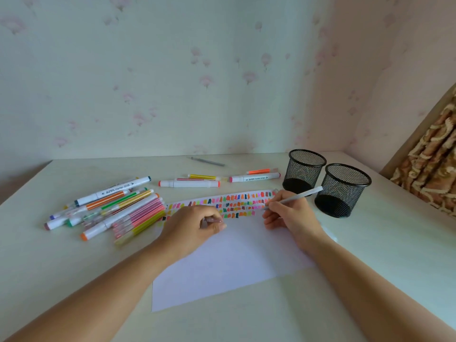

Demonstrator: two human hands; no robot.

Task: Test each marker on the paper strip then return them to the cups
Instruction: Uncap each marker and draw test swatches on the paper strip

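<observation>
— Head view first, from the near edge: what are we working on?

— We have the blank white sheet [222,262] lying nearest us on the desk [370,280], and just beyond it the paper strip [237,203], already crowded with rows of colour swatches. Our left hand [195,225] rests on the strip's left part, fingers curled around a small pale piece (probably the cap, though we cannot tell for sure).

— And the right?

— Our right hand [288,213] grasps a slim white marker [296,196] in a writing grip, tip down at the strip's right end, barrel leaning toward the two black mesh cups [343,191], which both look empty.

— How do we do this stroke well?

— We keep the left hand pressing so the strip cannot slide, and we aim for a bare gap, since the swatches sit close together. A short, light dab is enough.

— Then?

— We recap firmly and drop it into a cup. Farther off, the pile of markers [111,211] at left and the few loose markers [217,180] behind the strip are still out of the cups.
</observation>
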